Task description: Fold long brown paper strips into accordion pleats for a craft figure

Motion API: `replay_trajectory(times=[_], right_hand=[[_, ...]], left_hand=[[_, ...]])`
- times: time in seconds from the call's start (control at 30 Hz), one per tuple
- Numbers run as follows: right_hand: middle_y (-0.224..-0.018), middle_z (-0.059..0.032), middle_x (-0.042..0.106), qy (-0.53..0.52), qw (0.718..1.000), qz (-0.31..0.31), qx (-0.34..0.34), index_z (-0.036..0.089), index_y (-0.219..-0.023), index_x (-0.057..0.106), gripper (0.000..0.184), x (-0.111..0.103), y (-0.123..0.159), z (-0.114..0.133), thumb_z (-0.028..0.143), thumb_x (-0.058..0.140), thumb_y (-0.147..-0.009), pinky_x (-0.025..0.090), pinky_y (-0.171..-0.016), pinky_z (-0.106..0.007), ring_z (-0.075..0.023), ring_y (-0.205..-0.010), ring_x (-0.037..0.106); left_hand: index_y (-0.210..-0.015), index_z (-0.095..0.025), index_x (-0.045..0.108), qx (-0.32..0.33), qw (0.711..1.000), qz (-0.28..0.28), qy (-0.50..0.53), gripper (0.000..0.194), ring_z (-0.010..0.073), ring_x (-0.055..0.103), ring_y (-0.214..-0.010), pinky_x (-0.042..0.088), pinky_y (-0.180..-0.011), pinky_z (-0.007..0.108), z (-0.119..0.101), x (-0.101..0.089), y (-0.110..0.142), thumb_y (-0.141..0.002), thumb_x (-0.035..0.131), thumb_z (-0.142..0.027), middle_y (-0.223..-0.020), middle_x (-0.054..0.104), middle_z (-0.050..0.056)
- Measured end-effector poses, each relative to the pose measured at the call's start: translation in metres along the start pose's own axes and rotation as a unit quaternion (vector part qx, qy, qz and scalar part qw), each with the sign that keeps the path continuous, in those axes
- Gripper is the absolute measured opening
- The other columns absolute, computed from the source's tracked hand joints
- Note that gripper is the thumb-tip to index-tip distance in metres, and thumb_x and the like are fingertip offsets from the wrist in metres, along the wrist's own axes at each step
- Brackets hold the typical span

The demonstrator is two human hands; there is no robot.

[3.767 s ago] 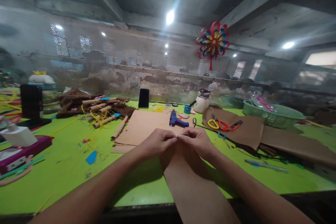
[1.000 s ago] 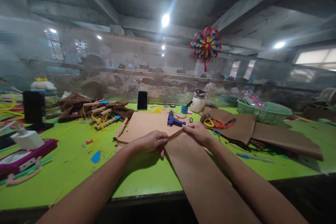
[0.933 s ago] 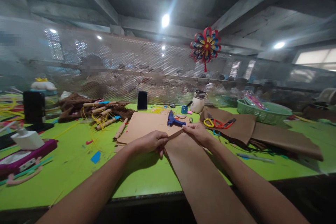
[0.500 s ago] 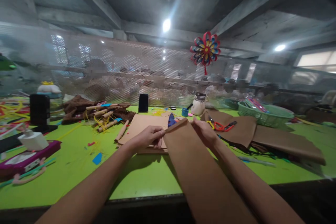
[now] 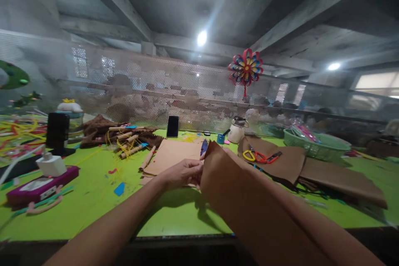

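Note:
A long brown paper sheet (image 5: 249, 199) is raised in front of me, its far end folded and its near end running down past the bottom of the picture. My left hand (image 5: 187, 173) pinches its left edge close to the fold. My right hand is behind the sheet, with its fingers hidden; the right forearm (image 5: 307, 210) runs along the sheet's right side. Just beyond my left hand lies a stack of light brown paper (image 5: 174, 153) on the green table (image 5: 174, 216). A dark blue object (image 5: 204, 146) shows beside the stack, partly covered by the raised sheet.
Scissors (image 5: 262, 156) lie on folded brown paper (image 5: 283, 168) to the right, near a green basket (image 5: 327, 149). At left are paper rolls with yellow strings (image 5: 127, 143), a purple power strip (image 5: 43, 185) and two phones. A white jug (image 5: 237, 132) stands behind.
The sheet has tilted and turned in my hands, its broad face now covering my right hand and part of that forearm. My left hand has shifted slightly right and down in view.

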State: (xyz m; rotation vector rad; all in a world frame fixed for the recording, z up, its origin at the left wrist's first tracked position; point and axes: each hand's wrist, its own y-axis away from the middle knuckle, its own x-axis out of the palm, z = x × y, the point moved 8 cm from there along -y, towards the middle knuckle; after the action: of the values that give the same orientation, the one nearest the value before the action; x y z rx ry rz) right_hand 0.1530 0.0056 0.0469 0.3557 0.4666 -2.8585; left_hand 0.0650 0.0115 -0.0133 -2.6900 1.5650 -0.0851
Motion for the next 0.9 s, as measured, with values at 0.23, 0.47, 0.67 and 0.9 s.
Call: replay_trajectory(times=[0.23,0.47,0.67,0.9], right_hand=[[-0.056,0.0016,0.052,-0.020,0.991,0.125,0.033,0.014,-0.066,0.057,0.031,0.012,0.001,-0.003,0.044,0.063,-0.065,0.037,-0.052,-0.021,-0.0092,-0.051,0.047],[-0.049,0.0034,0.047,0.260,0.947,0.166,0.091,0.012,-0.062,0.062,0.016,0.018,-0.009,-0.063,0.026,0.056,-0.067,0.028,-0.045,-0.019,-0.0065,-0.046,0.037],[-0.048,0.0033,0.047,0.313,0.938,0.144,0.037,0.012,-0.063,0.065,0.017,0.016,-0.034,-0.057,0.025,0.055,-0.066,0.026,-0.045,-0.020,-0.0071,-0.047,0.036],[-0.058,-0.0002,0.055,0.223,0.969,0.104,0.010,0.011,-0.068,0.065,0.024,0.006,-0.024,-0.071,0.034,0.059,-0.067,0.032,-0.050,-0.021,-0.0090,-0.053,0.043]], left_hand=[[-0.087,-0.012,0.062,-0.046,0.997,-0.067,0.007,0.033,0.0113,0.053,-0.064,0.040,-0.063,0.024,0.005,-0.019,-0.001,-0.066,0.066,-0.037,-0.076,0.062,0.004],[-0.090,-0.013,0.060,-0.024,0.978,-0.188,-0.086,0.051,0.0124,0.049,-0.058,0.038,-0.055,0.024,0.005,-0.064,0.003,-0.070,0.050,-0.058,-0.067,0.055,0.002],[-0.075,-0.009,0.065,-0.006,0.942,-0.132,-0.309,0.034,0.0085,0.037,-0.045,0.027,-0.046,0.021,-0.002,-0.053,-0.001,-0.069,0.057,-0.042,-0.048,0.047,-0.003],[-0.076,-0.010,0.063,-0.019,0.946,-0.120,-0.300,0.032,0.0071,0.034,-0.040,0.024,-0.041,0.020,0.004,-0.056,0.003,-0.072,0.052,-0.040,-0.047,0.045,-0.003]])
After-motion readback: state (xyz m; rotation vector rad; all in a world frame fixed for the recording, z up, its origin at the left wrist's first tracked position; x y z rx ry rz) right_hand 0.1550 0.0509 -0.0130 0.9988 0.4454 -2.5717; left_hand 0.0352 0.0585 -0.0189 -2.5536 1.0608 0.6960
